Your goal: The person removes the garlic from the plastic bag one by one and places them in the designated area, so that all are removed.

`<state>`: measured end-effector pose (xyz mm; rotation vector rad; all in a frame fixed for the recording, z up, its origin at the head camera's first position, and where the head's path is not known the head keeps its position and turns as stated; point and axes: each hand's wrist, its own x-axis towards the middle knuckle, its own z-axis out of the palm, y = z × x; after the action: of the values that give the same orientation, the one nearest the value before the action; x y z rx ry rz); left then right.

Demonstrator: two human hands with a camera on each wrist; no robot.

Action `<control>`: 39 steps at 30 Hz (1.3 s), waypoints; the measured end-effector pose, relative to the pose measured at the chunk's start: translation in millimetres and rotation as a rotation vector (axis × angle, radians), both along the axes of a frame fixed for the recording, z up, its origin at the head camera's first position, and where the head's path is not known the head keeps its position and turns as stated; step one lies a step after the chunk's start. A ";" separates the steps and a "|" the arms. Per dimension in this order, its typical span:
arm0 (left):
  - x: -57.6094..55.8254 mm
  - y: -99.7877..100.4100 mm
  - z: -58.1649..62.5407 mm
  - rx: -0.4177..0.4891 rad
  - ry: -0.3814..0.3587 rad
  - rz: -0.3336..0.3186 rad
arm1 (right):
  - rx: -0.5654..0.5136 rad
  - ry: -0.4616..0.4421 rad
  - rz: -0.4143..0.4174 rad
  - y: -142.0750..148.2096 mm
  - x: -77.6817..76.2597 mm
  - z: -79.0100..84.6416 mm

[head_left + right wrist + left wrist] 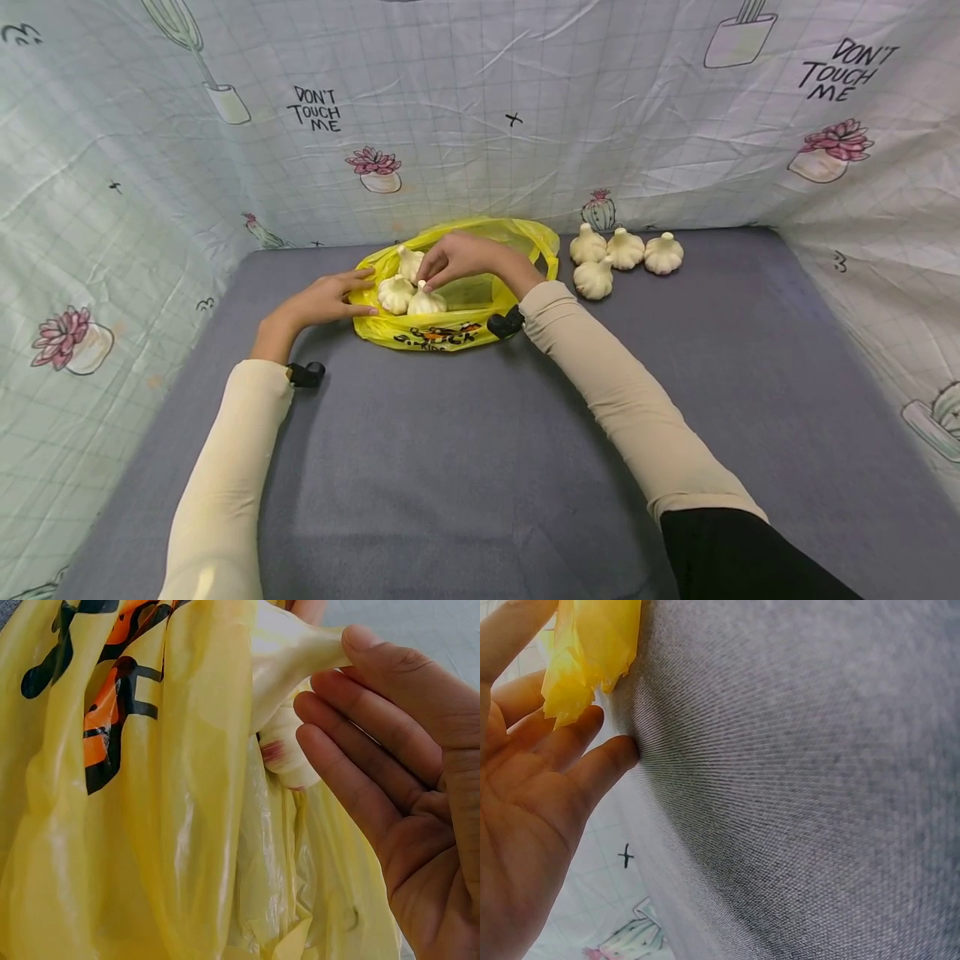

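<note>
"Three garlic bulbs [395,296] sat inside your yellow bag [382,329], toward its left end. How did they look?"

"Creamy white and plump, with ribbed sides that tapered into short, pale necks."

"And what did your right hand [465,254] have hold of?"

"You had the neck of the front bulb [427,302] pinched at your thumb tip, with the other fingers long and relaxed. That bulb stood neck up in the bag's wide mouth. From your right wrist it looked smooth and faintly glossy, and a second bulb [289,742], just below, showed a purplish-red patch."

"What about your left hand [318,300]?"

"It was well opened out, fingers spread loosely against the bag's left side, thumb at the front. The plastic beside them hung thin and crumpled."

"Was the bag plain?"

"It was bright, translucent and creased, and its front wall bore black and orange print [442,335]."

"And to the right of it?"

"Four loose bulbs [626,248] lay on your grey cloth [465,458], just as creamy and ribbed. Three were clustered, the nearest tilted with its neck toward the others; the rightmost bulb [663,253] sat upright just beside them."
</note>
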<state>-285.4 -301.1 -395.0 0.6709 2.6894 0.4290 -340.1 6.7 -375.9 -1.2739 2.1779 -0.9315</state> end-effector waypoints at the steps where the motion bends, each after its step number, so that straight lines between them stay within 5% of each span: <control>1: 0.0 0.2 0.2 0.001 0.004 -0.001 | -0.002 0.004 0.001 0.2 -0.2 -0.1; 39: 1.4 -1.1 -1.9 0.010 0.003 -0.010 | -0.033 0.040 0.116 0.9 2.9 5.1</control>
<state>-283.9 -302.2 -396.9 0.6876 2.6872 0.4389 -337.2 7.6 -370.8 -1.4297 2.1019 -0.9066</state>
